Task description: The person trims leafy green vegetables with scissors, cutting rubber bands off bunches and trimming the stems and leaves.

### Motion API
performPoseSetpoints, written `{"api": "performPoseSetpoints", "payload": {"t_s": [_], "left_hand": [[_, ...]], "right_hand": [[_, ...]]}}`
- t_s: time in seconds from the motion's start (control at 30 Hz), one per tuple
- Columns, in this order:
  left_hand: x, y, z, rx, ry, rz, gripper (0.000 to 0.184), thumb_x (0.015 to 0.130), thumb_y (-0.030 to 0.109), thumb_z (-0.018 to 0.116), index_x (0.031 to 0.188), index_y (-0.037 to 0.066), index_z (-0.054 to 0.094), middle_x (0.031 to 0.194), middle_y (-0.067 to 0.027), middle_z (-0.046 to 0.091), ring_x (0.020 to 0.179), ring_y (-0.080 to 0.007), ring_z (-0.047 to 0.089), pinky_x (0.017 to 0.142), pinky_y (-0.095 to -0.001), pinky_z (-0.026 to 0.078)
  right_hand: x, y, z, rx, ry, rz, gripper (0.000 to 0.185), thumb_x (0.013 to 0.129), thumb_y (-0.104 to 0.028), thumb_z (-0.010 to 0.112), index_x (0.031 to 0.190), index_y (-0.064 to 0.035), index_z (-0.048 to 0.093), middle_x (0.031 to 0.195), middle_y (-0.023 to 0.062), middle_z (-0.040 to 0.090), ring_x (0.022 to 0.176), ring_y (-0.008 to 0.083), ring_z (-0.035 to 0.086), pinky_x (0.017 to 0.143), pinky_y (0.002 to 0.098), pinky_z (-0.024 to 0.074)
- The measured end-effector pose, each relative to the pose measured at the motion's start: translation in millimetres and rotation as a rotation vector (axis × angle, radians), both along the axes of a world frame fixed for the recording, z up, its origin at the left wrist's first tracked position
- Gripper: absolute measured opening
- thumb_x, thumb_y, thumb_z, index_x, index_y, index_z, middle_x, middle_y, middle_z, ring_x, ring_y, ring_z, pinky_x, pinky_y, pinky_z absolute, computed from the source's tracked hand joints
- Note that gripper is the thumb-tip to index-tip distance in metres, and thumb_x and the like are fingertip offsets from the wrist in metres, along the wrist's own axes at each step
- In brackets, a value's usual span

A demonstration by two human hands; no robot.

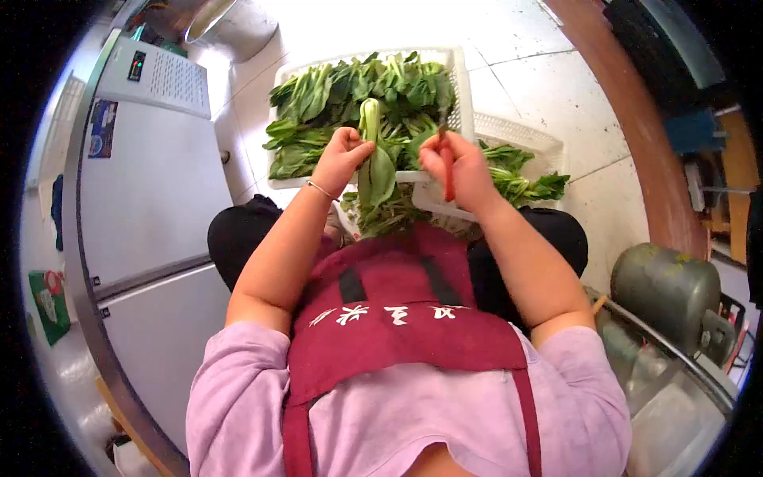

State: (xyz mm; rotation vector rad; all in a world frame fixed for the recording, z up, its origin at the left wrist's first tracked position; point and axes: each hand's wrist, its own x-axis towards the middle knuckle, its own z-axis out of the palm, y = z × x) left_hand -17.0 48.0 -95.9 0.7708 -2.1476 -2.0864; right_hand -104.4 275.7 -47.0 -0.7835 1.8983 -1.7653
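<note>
My left hand (343, 159) pinches a head of bok choy (377, 167), its pale base pointing up and its leaves hanging down. Closed around a red-handled tool (449, 179), my right hand (459, 168) is just to the right of that bok choy, apart from it. The tool's working end is too small and blurred to tell its kind. Behind both hands, a white plastic basket (465, 87) holds rows of leafy bok choy (397, 75). Loose leaves and trimmings (389, 216) lie below the left hand, near my lap.
A second white basket (524, 137) with more greens (517, 171) stands at the right. A white fridge or freezer (155, 183) lines the left side. A large metal pot (238, 32) is at the back left. A green-grey cylinder tank (668, 278) sits at the right.
</note>
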Motion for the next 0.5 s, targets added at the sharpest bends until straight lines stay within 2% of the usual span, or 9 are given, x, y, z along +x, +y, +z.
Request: {"api": "performPoseSetpoints", "payload": {"t_s": [0.03, 0.07, 0.1, 0.17, 0.2, 0.23, 0.3, 0.33, 0.5], "left_hand": [[10, -7, 2, 0.159, 0.001, -0.004, 0.03, 0.083, 0.012, 0.061, 0.106, 0.005, 0.042, 0.089, -0.0063, 0.06, 0.076, -0.0127, 0.056, 0.067, -0.0259, 0.045], [18, -12, 3, 0.318, 0.005, -0.008, 0.031, 0.084, 0.011, 0.06, 0.109, 0.005, 0.043, 0.092, -0.0052, 0.06, 0.078, -0.0136, 0.057, 0.071, -0.0267, 0.046], [25, -10, 14, 0.313, 0.006, 0.004, 0.031, 0.084, 0.011, 0.06, 0.109, 0.005, 0.043, 0.092, -0.0052, 0.06, 0.078, -0.0136, 0.057, 0.071, -0.0267, 0.046], [36, 4, 54, 0.63, 0.119, -0.053, 0.037, 0.086, 0.009, 0.055, 0.12, 0.003, 0.041, 0.1, -0.005, 0.058, 0.086, -0.0155, 0.057, 0.077, -0.0284, 0.046], [42, 6, 63, 0.668, 0.109, -0.076, 0.041, 0.087, 0.009, 0.047, 0.127, 0.002, 0.039, 0.106, -0.0079, 0.056, 0.093, -0.0177, 0.056, 0.083, -0.0308, 0.045], [46, 3, 63, 0.666, 0.11, -0.069, 0.041, 0.087, 0.009, 0.047, 0.127, 0.002, 0.039, 0.106, -0.0079, 0.056, 0.093, -0.0177, 0.056, 0.083, -0.0308, 0.045], [53, -2, 60, 0.711, 0.111, -0.158, 0.04, 0.086, 0.009, 0.041, 0.126, 0.0, 0.041, 0.107, -0.0101, 0.056, 0.094, -0.0196, 0.055, 0.085, -0.0338, 0.044], [57, -1, 57, 0.715, 0.12, -0.127, 0.042, 0.085, 0.013, 0.039, 0.125, -0.001, 0.042, 0.108, -0.012, 0.055, 0.095, -0.0225, 0.055, 0.087, -0.0366, 0.043], [65, -3, 47, 0.865, 0.049, -0.067, 0.044, 0.086, 0.024, 0.042, 0.122, -0.001, 0.045, 0.105, -0.0156, 0.057, 0.092, -0.0259, 0.056, 0.086, -0.0378, 0.043]], "right_hand": [[-3, -4, -6, -0.054, -0.161, -0.061, 0.014, 0.08, -0.016, 0.064, 0.085, -0.0033, 0.06, 0.07, 0.0039, 0.059, 0.064, 0.0105, 0.054, 0.06, 0.0259, 0.0444], [-3, -4, -10, -0.013, -0.173, -0.06, 0.015, 0.081, -0.017, 0.064, 0.085, -0.0031, 0.06, 0.07, 0.004, 0.059, 0.064, 0.0106, 0.054, 0.06, 0.0258, 0.0444], [-4, -4, -8, 0.029, -0.184, -0.06, 0.015, 0.081, -0.017, 0.064, 0.085, -0.0029, 0.06, 0.07, 0.0042, 0.059, 0.064, 0.0107, 0.053, 0.06, 0.0258, 0.0443], [-3, -6, -14, 0.031, -0.145, -0.014, 0.018, 0.082, -0.02, 0.064, 0.085, -0.0025, 0.06, 0.069, 0.0041, 0.058, 0.064, 0.0107, 0.053, 0.06, 0.0262, 0.0444], [-1, -7, -13, 0.127, -0.119, 0.055, 0.018, 0.083, -0.018, 0.063, 0.087, -0.0017, 0.058, 0.073, 0.0037, 0.058, 0.068, 0.0106, 0.055, 0.063, 0.0259, 0.0452], [1, -8, -12, 0.225, -0.091, 0.123, 0.017, 0.084, -0.017, 0.062, 0.089, -0.0008, 0.057, 0.077, 0.0033, 0.059, 0.071, 0.0105, 0.056, 0.065, 0.0257, 0.046], [7, -11, -18, 0.191, -0.127, 0.132, 0.017, 0.083, -0.018, 0.063, 0.087, -0.0019, 0.058, 0.075, 0.0022, 0.058, 0.069, 0.0093, 0.054, 0.063, 0.025, 0.0447], [10, -12, -18, 0.226, -0.113, 0.146, 0.018, 0.083, -0.019, 0.063, 0.087, -0.0021, 0.058, 0.074, 0.0018, 0.058, 0.067, 0.0089, 0.053, 0.062, 0.0245, 0.0437], [15, -12, -21, 0.288, -0.042, 0.174, 0.021, 0.083, -0.022, 0.063, 0.087, -0.0019, 0.058, 0.07, 0.0012, 0.057, 0.061, 0.0085, 0.049, 0.057, 0.0237, 0.0408]]}}
